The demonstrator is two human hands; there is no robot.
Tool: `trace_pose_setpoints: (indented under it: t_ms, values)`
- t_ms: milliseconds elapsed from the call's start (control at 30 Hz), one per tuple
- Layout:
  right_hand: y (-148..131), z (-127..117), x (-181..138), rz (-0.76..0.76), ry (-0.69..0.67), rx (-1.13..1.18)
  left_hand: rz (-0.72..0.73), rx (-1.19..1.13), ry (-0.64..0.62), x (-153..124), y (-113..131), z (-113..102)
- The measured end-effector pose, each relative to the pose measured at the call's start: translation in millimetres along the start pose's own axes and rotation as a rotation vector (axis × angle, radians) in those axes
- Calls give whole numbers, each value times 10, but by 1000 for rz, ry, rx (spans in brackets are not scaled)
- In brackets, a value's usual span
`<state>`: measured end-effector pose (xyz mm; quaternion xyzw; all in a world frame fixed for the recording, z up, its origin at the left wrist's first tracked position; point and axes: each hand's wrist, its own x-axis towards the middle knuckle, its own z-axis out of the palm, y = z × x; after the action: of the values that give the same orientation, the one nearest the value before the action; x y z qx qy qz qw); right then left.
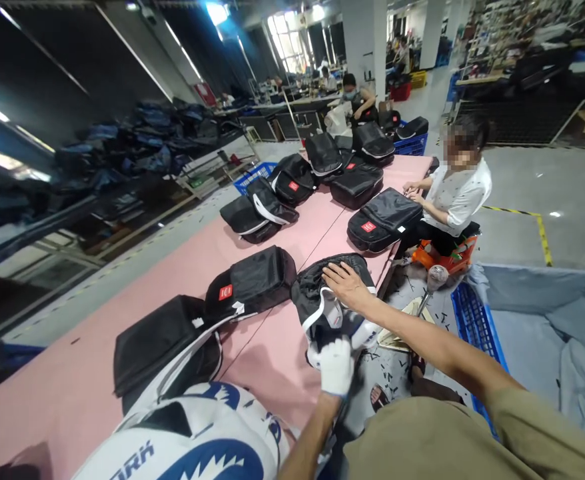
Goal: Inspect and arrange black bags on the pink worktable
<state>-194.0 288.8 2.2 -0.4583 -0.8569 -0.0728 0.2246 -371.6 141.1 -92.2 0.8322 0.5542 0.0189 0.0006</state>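
Note:
A black backpack with white trim [317,287] lies at the near right edge of the pink table [272,360]. My right hand [345,283], bare, rests flat on top of it with the fingers spread. My left hand [336,365], in a white glove, is closed around the near lower end of the same backpack, by its white trim. Just left of it lies another black backpack with a red label [252,280].
Several black backpacks [382,220] lie along the table. A white and blue shark-print bag [192,440] sits nearest me. A seated person in a white shirt [455,193] works at the table's right side. A blue crate [472,327] and grey fabric [547,320] are at right.

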Motion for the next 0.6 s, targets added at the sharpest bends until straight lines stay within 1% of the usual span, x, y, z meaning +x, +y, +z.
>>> trace_pose_setpoints:
  t_ms: [67,133,200,267,333,367,400,467,533,600]
  values:
    - [68,-6,30,-16,10,38,11,-4,-21,-89,60,98]
    - [78,-27,-35,-62,44,72,34,-8,-65,-93,21,87]
    - [74,-64,-197,-115,93,103,56,-4,-149,-4,-88,-37]
    - [84,-129,-434,-155,155,138,43,-27,-262,146,-208,-220]
    - [112,-234,-719,-152,233,169,-10,-64,-371,302,-267,-379]
    - [129,-303,-872,-132,273,184,-24,-61,-414,365,-254,-428]
    - [146,-379,-1030,-102,313,199,-12,-38,-448,410,-208,-453]
    - [186,-551,-1355,-14,394,223,82,32,-465,446,-27,-433]
    - [246,-733,-1682,101,472,215,224,49,-443,430,245,-354]
    - [339,-913,-2005,209,535,153,370,9,-433,403,562,-270]
